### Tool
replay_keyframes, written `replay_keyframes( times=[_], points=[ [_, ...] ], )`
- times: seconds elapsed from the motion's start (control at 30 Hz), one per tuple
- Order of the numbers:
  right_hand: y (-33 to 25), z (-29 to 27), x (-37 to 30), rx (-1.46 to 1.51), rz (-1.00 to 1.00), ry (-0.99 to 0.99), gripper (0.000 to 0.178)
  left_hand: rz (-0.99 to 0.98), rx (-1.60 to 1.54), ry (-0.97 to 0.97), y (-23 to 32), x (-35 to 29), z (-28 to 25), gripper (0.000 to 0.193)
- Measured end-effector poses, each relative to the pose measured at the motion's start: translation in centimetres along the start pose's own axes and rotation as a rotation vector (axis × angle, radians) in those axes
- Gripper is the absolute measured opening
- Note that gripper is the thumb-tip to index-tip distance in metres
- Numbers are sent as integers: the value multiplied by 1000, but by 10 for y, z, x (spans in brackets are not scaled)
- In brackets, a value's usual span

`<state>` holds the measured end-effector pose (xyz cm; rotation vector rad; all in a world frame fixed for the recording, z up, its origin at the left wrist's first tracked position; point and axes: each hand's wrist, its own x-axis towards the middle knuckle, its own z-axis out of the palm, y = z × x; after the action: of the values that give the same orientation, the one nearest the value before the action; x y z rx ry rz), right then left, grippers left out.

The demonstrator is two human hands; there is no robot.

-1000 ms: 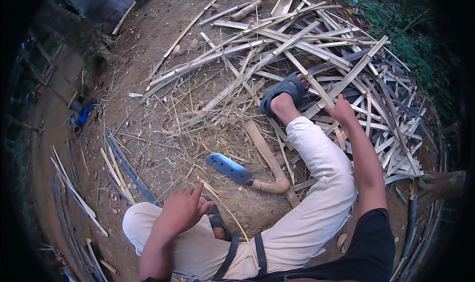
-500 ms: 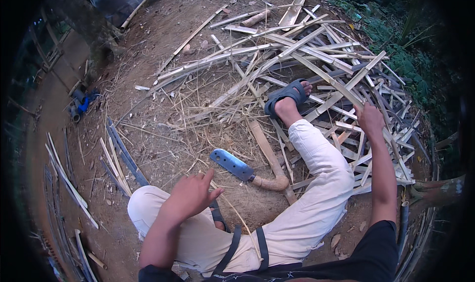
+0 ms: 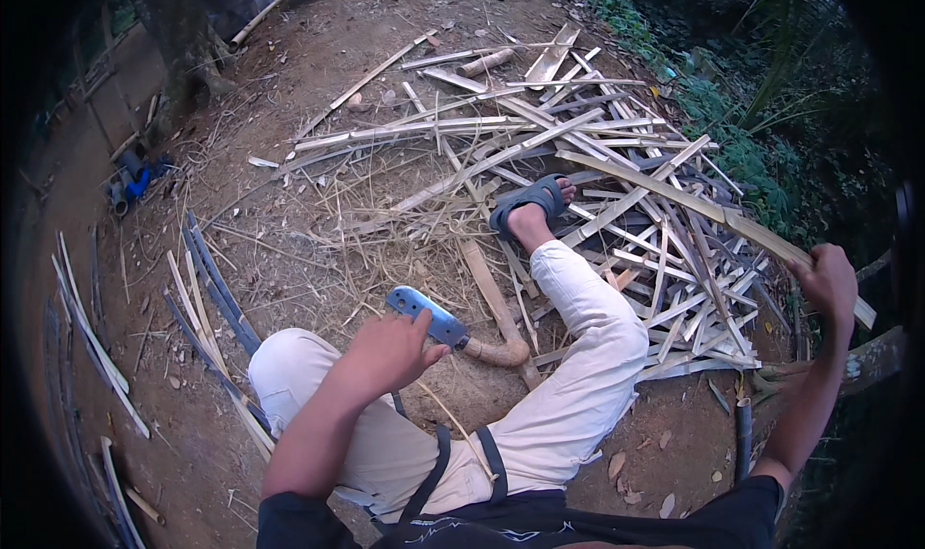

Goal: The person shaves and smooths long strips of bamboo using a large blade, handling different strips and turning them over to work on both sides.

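My right hand (image 3: 827,281), out at the far right, is closed around the near end of a long split bamboo strip (image 3: 742,227). The strip's other end reaches over the pile of bamboo strips (image 3: 665,260). Above my left knee is my left hand (image 3: 390,356), open with its thumb apart and holding nothing visible. Just past its fingers lies a machete (image 3: 449,328) with a wide, holed blade and a curved wooden handle pointing right. Whether the fingers touch the blade I cannot tell. A thin strip (image 3: 453,419) rests by my lap.
My sandalled foot (image 3: 535,207) rests at the pile's left edge. Shavings (image 3: 337,231) litter the ground ahead. More strips (image 3: 207,308) lie to the left. A tree trunk (image 3: 178,38) stands at the far left, green plants (image 3: 723,115) at the far right, and a branch (image 3: 862,361) near my right arm.
My right hand has moved right, drawing the bamboo strip along with it. My left hand has shifted forward and right, closer to the machete blade. The view has turned slightly.
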<state>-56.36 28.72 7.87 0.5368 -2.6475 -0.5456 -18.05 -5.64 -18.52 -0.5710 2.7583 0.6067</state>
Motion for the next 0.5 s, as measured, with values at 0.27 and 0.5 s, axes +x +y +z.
replay_keyframes(
  times=[0.27,0.5],
  points=[
    [56,29,-95,513,-39,12,39,-17,-559,498,13,4,-33,65],
    [-131,121,-119,1283,-234,-172,31,-101,-1884,844,-82,2,-139,109]
  ],
)
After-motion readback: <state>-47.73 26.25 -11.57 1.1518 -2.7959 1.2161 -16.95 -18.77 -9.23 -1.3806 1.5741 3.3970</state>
